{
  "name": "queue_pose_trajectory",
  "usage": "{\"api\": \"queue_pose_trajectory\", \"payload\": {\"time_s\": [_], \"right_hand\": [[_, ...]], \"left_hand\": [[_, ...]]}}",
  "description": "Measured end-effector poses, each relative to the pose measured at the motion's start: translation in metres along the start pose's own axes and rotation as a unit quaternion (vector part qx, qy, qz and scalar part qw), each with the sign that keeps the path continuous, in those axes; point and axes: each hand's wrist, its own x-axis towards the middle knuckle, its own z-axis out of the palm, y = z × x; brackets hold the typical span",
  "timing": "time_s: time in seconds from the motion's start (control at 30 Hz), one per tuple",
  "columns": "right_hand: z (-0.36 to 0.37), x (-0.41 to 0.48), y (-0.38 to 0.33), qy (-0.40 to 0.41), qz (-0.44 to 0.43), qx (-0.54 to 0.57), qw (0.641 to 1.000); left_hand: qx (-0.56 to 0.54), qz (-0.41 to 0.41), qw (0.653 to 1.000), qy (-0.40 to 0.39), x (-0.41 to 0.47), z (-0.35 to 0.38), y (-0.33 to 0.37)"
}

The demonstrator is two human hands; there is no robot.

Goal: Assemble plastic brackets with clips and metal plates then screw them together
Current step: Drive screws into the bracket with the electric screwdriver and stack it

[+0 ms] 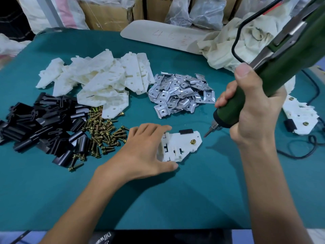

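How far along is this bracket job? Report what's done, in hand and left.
Done: one screwed assembly lies at the right edge. In hand: the left hand presses a bracket already carrying a black clip and brass screw; the right hand grips the green screwdriver, bit not yet on the screw. Left: piles of white brackets, metal plates, black clips and screws.

Left hand [146,148] flat, fingers [154,128] straight; right hand [253,111] grips raised screwdriver [288,64].
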Motion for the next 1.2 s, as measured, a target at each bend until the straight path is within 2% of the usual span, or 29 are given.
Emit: {"api": "queue_pose_trajectory", "payload": {"time_s": [0.2, 0.47, 1.2], "right_hand": [[0.01, -0.004, 0.012, -0.026, 0.0, -0.002, 1.0], [0.011, -0.008, 0.02, -0.045, 0.0, -0.026, 0.999], [0.014, -0.007, 0.026, -0.054, 0.003, -0.035, 0.998]], "left_hand": [[0.054, 0.004, 0.997, 0.055, 0.006, 0.02, 0.019], [0.045, 0.019, 0.991, 0.129, 0.007, 0.03, 0.016], [0.026, 0.03, 0.984, 0.174, 0.007, 0.035, 0.013]]}}
